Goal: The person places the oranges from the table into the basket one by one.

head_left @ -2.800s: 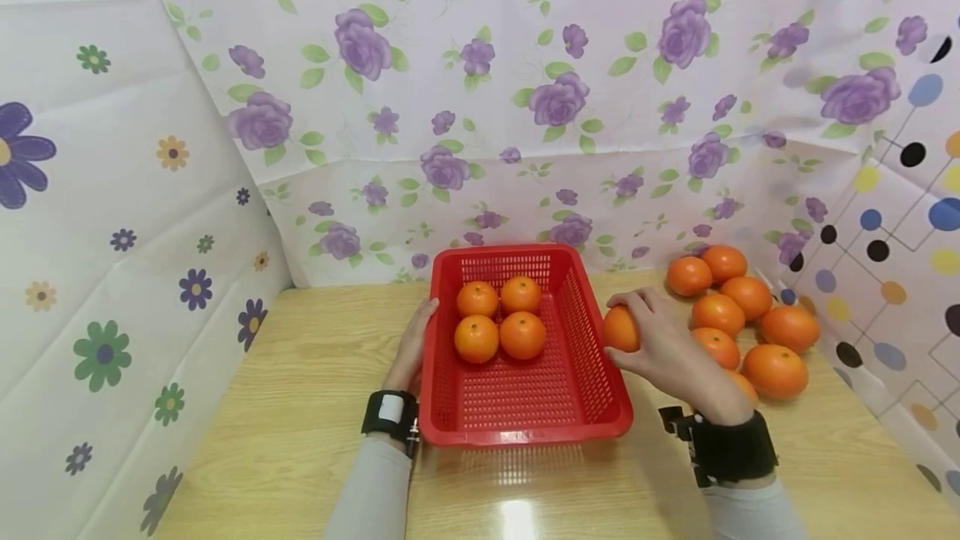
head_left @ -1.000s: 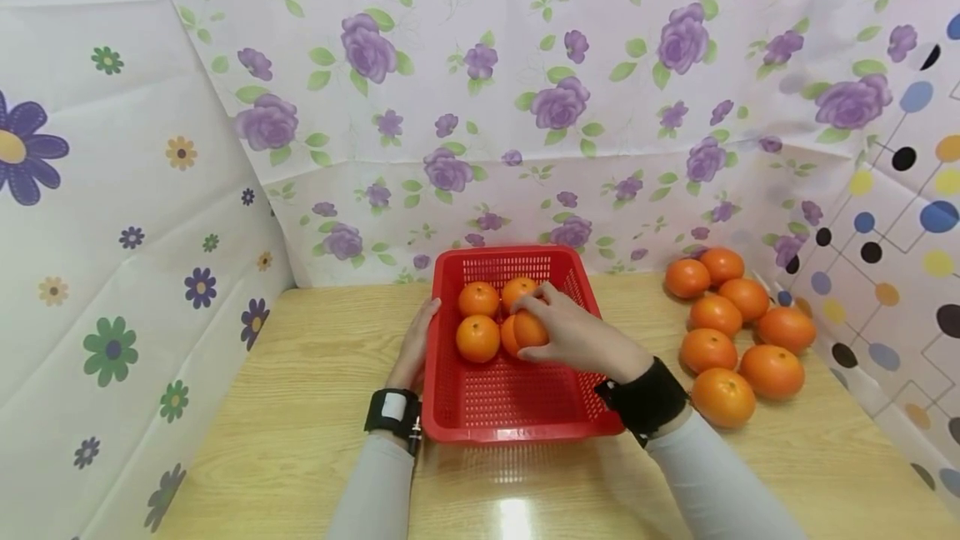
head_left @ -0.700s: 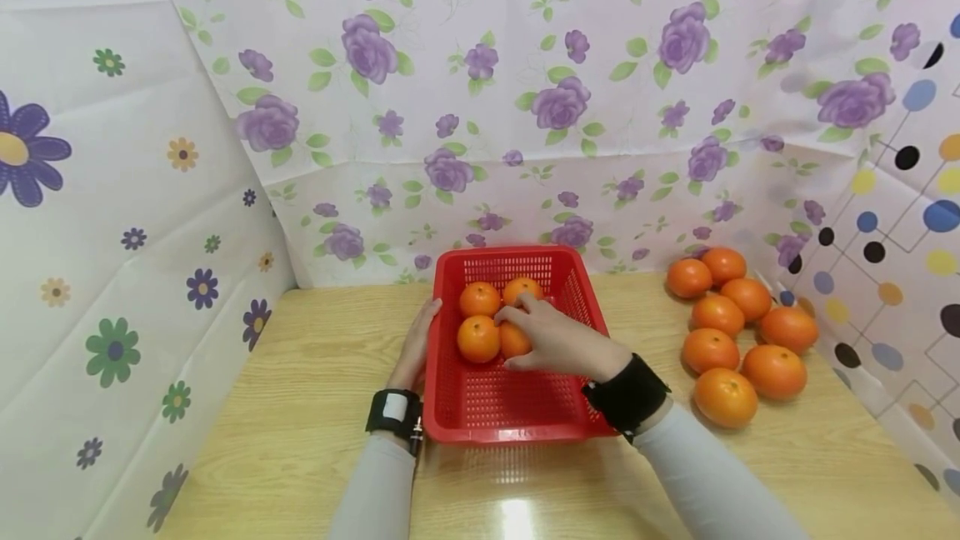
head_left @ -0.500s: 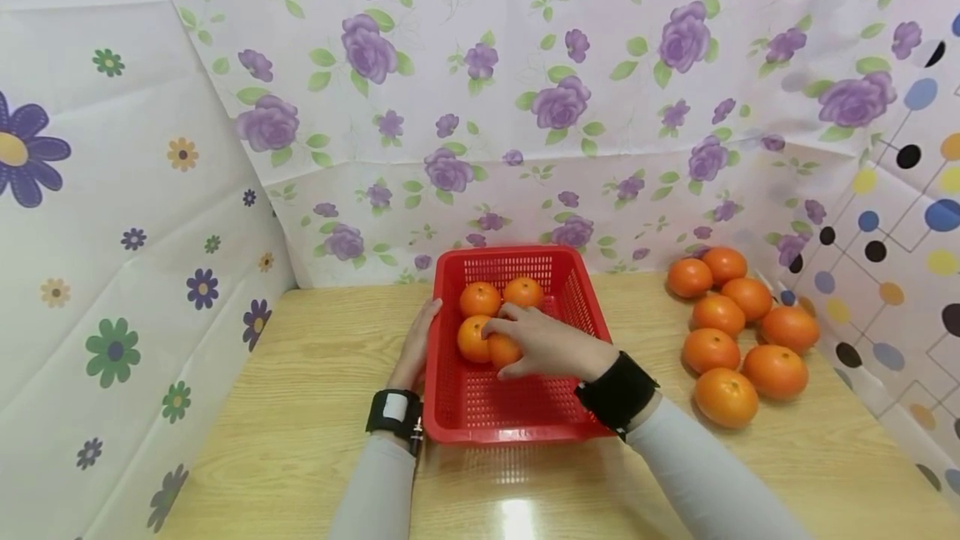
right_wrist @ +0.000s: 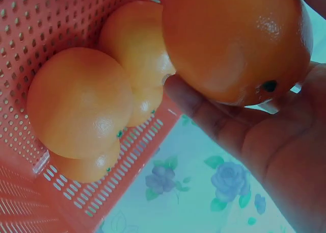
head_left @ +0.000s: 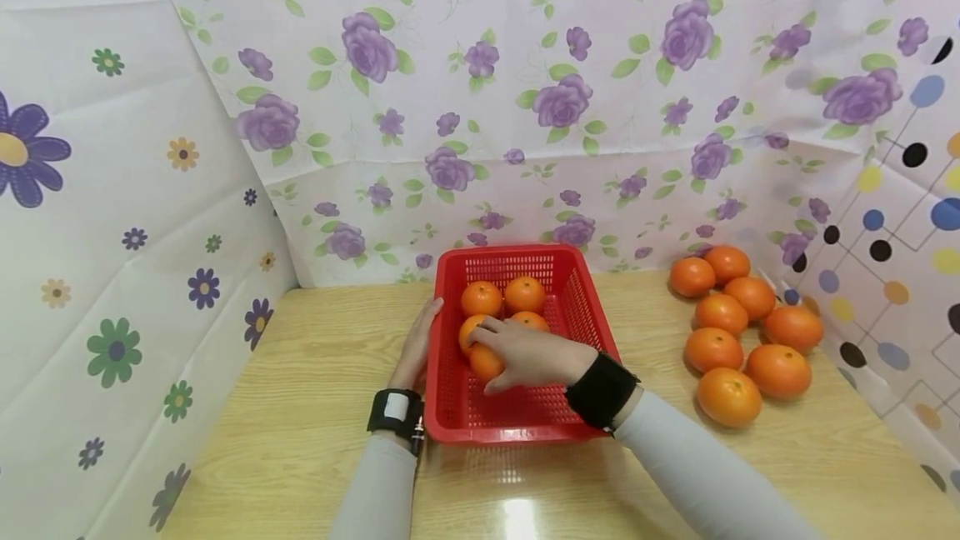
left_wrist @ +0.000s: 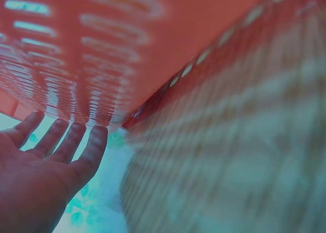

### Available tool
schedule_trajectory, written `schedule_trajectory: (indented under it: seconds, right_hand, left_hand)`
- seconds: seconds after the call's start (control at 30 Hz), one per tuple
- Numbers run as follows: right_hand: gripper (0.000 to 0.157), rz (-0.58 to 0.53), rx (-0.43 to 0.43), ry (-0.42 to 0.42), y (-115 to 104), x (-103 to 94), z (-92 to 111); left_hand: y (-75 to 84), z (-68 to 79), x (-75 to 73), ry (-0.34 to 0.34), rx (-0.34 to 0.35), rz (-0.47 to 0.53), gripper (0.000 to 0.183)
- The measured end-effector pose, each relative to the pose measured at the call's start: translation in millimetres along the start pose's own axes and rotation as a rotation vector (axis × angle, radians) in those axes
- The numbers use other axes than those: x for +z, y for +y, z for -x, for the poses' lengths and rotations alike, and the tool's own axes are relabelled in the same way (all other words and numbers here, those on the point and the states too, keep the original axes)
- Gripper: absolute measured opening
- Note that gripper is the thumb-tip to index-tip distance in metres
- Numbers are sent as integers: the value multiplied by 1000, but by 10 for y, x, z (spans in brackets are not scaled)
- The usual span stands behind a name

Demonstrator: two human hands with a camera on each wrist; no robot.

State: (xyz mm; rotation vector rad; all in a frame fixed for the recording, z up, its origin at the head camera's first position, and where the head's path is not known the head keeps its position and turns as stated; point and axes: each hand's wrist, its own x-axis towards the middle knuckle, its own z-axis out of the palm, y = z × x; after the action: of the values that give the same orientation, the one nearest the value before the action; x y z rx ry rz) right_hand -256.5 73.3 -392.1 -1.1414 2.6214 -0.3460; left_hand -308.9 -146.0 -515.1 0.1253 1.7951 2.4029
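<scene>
A red plastic basket (head_left: 600, 311) with perforated walls stands on the table. My right hand (head_left: 534, 354) is inside it, gripping an orange (head_left: 486, 365) between fingers and thumb, in front of the left orange of the nearer row (head_left: 470, 332). Three other oranges are partly or fully visible around it, including one at the back right (head_left: 524, 296). In the right wrist view, the held orange (right_wrist: 237, 44) appears above the others (right_wrist: 79, 103); whether it touches the floor is unclear. Straight fingers of my left hand (left_wrist: 56, 156) touch the basket's left outer wall.
Several loose oranges (head_left: 729, 397) lie in a group on the wooden table (head_left: 315, 407), to the basket's right. A flowered sheet (head_left: 487, 107) hangs behind the table, and patterned sheets flank both sides.
My right hand has carried the orange from beside the basket's right wall into it, then leftward and slightly nearer over the other oranges. My left hand has stayed at the left wall.
</scene>
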Motion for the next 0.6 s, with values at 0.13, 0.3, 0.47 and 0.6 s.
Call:
schedule_trajectory:
  seconds: [0.13, 0.3, 0.47, 0.6]
  right_hand:
    - [65, 18, -18, -18, -40, 42, -30]
    - [66, 78, -59, -10, -76, 126, -83]
    - [67, 114, -62, -21, -84, 230, -131]
    - [68, 98, -53, -49, -98, 268, -147]
  left_hand:
    - [16, 11, -6, -11, -15, -4, 60]
    - [23, 17, -7, -7, -22, -8, 60]
    - [15, 6, -8, 7, -28, -16, 62]
    - [10, 4, -5, 13, -34, -13, 62]
